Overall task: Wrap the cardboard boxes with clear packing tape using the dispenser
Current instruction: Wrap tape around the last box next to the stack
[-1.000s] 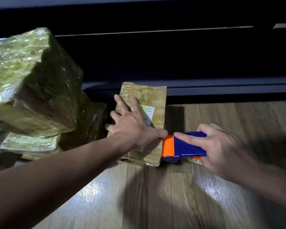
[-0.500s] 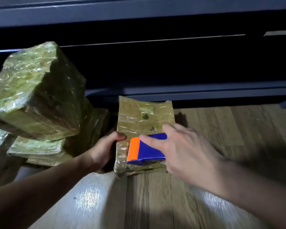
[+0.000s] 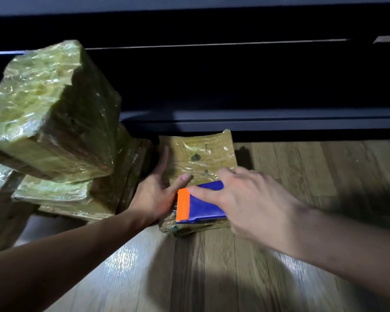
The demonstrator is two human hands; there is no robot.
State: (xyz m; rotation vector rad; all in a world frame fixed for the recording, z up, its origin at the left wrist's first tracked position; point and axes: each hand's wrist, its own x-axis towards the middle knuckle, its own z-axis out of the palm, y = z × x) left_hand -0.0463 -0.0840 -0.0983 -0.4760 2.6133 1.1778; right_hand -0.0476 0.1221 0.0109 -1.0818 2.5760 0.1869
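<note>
Fingers (image 3: pixel 206 192) of the right hand (image 3: pixel 257 203) are curled round the blue and orange tape dispenser (image 3: pixel 203 207), which is pressed onto the near end of the tape-covered cardboard box (image 3: pixel 198 154) on the wooden floor (image 3: pixel 212 271), its left edge being held by the left hand (image 3: pixel 154 194), thumb on top.

Dispenser (image 3: pixel 200 204) on box (image 3: pixel 198 154), wrapped stack (image 3: pixel 52 113) left, cabinet (image 3: pixel 234 86) behind, all on floor (image 3: pixel 212 266)
</note>
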